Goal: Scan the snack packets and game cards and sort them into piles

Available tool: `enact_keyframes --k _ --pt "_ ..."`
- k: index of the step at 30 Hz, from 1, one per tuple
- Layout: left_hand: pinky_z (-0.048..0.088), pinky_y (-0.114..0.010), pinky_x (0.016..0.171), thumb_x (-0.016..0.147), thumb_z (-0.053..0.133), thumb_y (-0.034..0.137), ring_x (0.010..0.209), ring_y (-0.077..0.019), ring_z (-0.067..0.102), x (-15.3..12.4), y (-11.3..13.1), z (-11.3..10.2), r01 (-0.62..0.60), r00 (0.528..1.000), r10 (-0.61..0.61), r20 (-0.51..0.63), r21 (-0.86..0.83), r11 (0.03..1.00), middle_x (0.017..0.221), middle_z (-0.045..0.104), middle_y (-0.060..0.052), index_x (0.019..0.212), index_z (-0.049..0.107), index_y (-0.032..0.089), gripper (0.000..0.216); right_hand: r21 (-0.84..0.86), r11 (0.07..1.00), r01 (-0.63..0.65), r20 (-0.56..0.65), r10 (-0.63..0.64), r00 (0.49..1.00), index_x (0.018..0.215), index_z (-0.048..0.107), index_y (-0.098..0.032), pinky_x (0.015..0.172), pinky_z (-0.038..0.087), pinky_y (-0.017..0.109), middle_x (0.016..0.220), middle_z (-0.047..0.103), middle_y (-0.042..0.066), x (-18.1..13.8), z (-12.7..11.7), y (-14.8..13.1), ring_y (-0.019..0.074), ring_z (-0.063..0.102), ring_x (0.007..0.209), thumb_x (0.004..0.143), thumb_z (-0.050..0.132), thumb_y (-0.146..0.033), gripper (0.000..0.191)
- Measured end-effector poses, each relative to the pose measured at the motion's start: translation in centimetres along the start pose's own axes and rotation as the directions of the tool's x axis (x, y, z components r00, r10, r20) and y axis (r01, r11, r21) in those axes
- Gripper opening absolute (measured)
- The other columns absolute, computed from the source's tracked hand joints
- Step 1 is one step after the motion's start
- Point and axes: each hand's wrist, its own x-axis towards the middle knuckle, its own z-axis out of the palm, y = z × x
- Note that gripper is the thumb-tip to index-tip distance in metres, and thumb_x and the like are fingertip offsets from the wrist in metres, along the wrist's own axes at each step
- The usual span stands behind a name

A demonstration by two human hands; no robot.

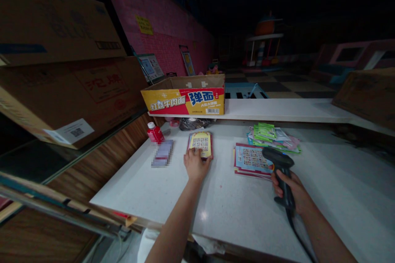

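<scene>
My right hand [291, 189] is wrapped round the handle of a black barcode scanner [285, 176]; its cable trails toward the table's front edge. The scanner head hangs over the right edge of a stack of blue printed sheets [251, 158] with red borders. My left hand [196, 165] grips the near end of a stack of yellow printed cards [202, 139], its fingers on the top and left side and its thumb at the right corner. Beyond the scanner lies a pile of green packets [265, 131].
A red bottle with a white cap [155, 132] stands at left behind a blurred pale stack [163, 153]. An open yellow-red carton [185, 100] sits on the raised shelf [277, 109]. Large cardboard boxes [70, 94] are piled at left, and another box [370, 94] is at right.
</scene>
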Motion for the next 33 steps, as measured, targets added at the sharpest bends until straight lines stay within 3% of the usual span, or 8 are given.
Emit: enact_keyframes --k 5,9,15,19,22,24,29,33 --pt "0.036 -0.047 0.104 0.081 0.063 0.05 0.117 -0.0321 0.051 -0.1 0.0 -0.2 0.005 1.0 -0.005 0.01 0.005 1.0 0.126 0.057 -0.015 0.114 0.065 0.018 0.045 -0.003 1.0 0.0 0.001 0.0 1.0 0.095 0.066 -0.019 0.034 0.037 0.02 0.058 0.057 -0.003 -0.1 0.0 0.0 0.0092 0.047 0.037 0.072 0.082 -0.044 0.038" --pt "0.027 -0.059 0.11 0.08 0.064 0.052 0.126 -0.037 0.045 -0.1 0.2 -0.2 0.001 1.0 -0.001 -0.017 0.014 1.0 0.13 0.055 -0.018 0.117 0.064 0.019 0.049 0.031 0.999 0.037 -0.049 -0.036 0.998 0.087 0.064 -0.019 0.033 0.036 0.019 0.055 0.056 -0.004 -0.2 0.3 -0.4 0.0082 0.045 0.037 0.069 0.084 -0.045 0.037" --pt "0.033 -0.05 0.11 0.084 0.063 0.034 0.131 -0.0325 0.042 0.6 3.3 0.0 -0.255 0.965 0.26 -0.001 -0.203 0.945 0.131 0.054 -0.016 0.118 0.063 0.02 0.037 0.123 0.987 0.103 -0.138 -0.086 0.987 0.091 0.065 -0.019 0.034 0.037 0.018 0.056 0.058 -0.004 0.1 0.0 -0.8 0.0077 0.047 0.038 0.065 0.086 -0.044 0.041" --pt "0.041 -0.044 0.105 0.083 0.063 0.032 0.116 -0.0282 0.056 1.9 7.4 0.9 -0.359 0.858 0.471 0.206 -0.416 0.836 0.121 0.062 -0.014 0.117 0.065 0.019 0.037 0.143 0.978 0.151 -0.179 -0.125 0.976 0.087 0.064 -0.02 0.034 0.038 0.018 0.055 0.057 -0.004 0.4 -0.3 -1.0 0.0077 0.047 0.038 0.064 0.086 -0.044 0.039" --pt "0.038 -0.041 0.109 0.073 0.074 0.037 0.121 -0.0293 0.055 3.1 9.9 1.8 -0.406 0.725 0.61 0.32 -0.517 0.753 0.125 0.063 -0.014 0.122 0.063 0.019 0.053 0.156 0.974 0.162 -0.195 -0.13 0.972 0.089 0.064 -0.02 0.034 0.038 0.018 0.056 0.057 -0.005 0.5 -0.4 -1.0 0.0077 0.047 0.039 0.065 0.085 -0.043 0.04" --pt "0.036 -0.042 0.111 0.064 0.08 0.037 0.124 -0.0308 0.053 3.9 10.7 2.4 -0.397 0.681 0.636 0.364 -0.546 0.738 0.129 0.062 -0.012 0.124 0.062 0.021 0.065 0.155 0.975 0.159 -0.194 -0.128 0.973 0.09 0.064 -0.02 0.034 0.038 0.018 0.056 0.057 -0.005 0.6 -0.5 -1.0 0.008 0.047 0.039 0.065 0.085 -0.044 0.041" --pt "0.041 -0.041 0.105 0.045 0.089 0.041 0.118 -0.0343 0.058 5.4 11.1 3.1 -0.365 0.664 0.62 0.418 -0.543 0.756 0.117 0.067 -0.011 0.117 0.065 0.023 0.078 0.141 0.976 0.165 -0.189 -0.137 0.972 0.091 0.063 -0.02 0.034 0.039 0.02 0.057 0.057 -0.004 0.8 -0.6 -0.8 0.0091 0.047 0.039 0.066 0.084 -0.045 0.041" --pt "0.044 -0.044 0.1 0.039 0.09 0.049 0.116 -0.0392 0.057 5.7 11.1 2.7 -0.375 0.728 0.5 0.469 -0.338 0.863 0.114 0.063 -0.016 0.124 0.062 0.02 0.095 0.14 0.976 0.168 -0.175 -0.142 0.974 0.087 0.061 -0.021 0.034 0.039 0.02 0.058 0.058 -0.004 0.8 -0.5 -0.8 0.009 0.047 0.039 0.068 0.084 -0.044 0.037"
